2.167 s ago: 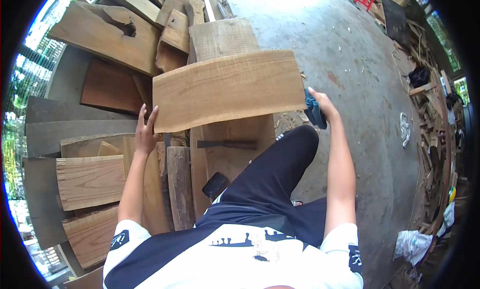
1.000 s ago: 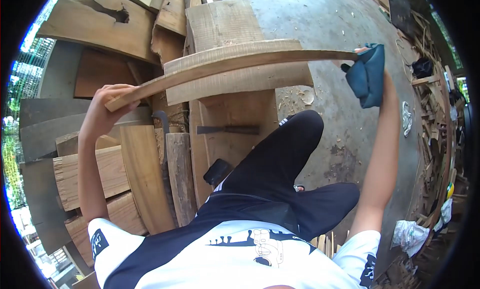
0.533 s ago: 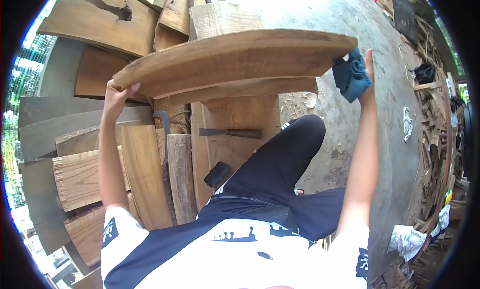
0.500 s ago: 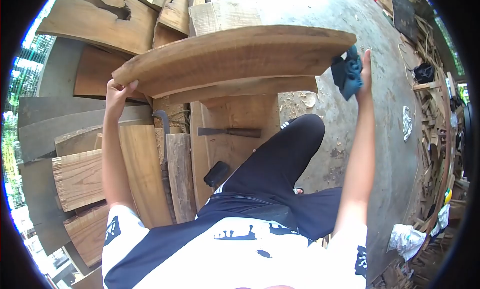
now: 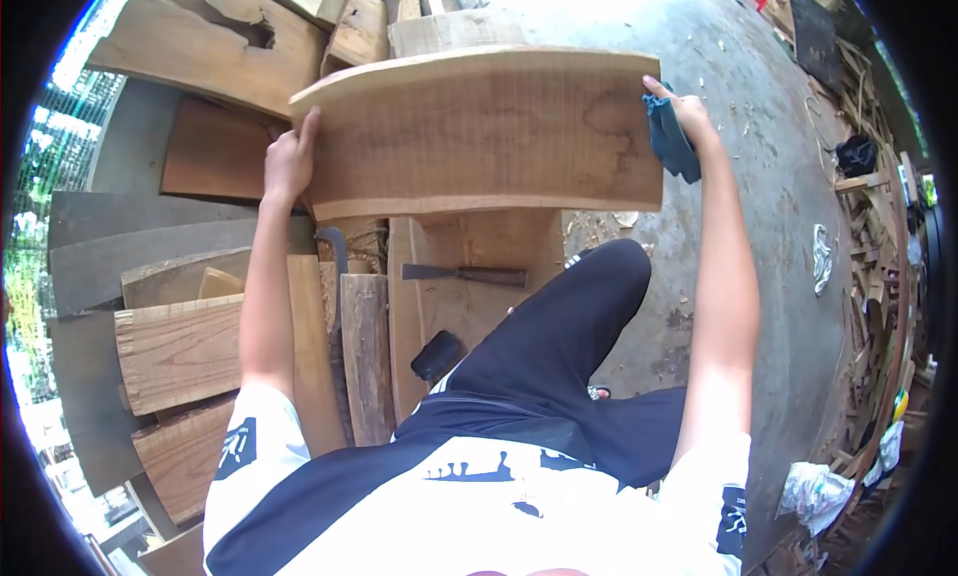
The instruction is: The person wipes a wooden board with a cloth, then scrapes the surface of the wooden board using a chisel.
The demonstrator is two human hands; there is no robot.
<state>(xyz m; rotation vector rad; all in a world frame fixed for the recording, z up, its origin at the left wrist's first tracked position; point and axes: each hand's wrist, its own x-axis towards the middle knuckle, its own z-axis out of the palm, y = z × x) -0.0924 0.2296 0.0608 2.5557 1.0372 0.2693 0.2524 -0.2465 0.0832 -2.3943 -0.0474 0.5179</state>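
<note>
A wide wooden board (image 5: pixel 479 137) is held up in front of me, its broad grained face turned toward me. My left hand (image 5: pixel 289 162) grips its left end, thumb along the edge and the other fingers partly hidden. At the right end, my right hand (image 5: pixel 689 115) holds the edge with a blue cloth (image 5: pixel 671 142) bunched in it. Below the board, a chisel-like tool with a flat blade and wooden handle (image 5: pixel 489 276) lies on a wooden surface (image 5: pixel 499 327). Near my knee is a small black object (image 5: pixel 436 356).
Several planks (image 5: pixel 185 352) and a slab with a hole (image 5: pixel 200 47) lie at the left. A hooked blade (image 5: pixel 333 247) rests beside a rough log piece (image 5: pixel 367 357). Wood scraps (image 5: pixel 873 307) are heaped along the right, past the concrete floor (image 5: pixel 743 237).
The board has turned from an edge-on tilt to show its broad face. My left hand has moved right and up. My right hand has moved left, its thumb now on the board's edge.
</note>
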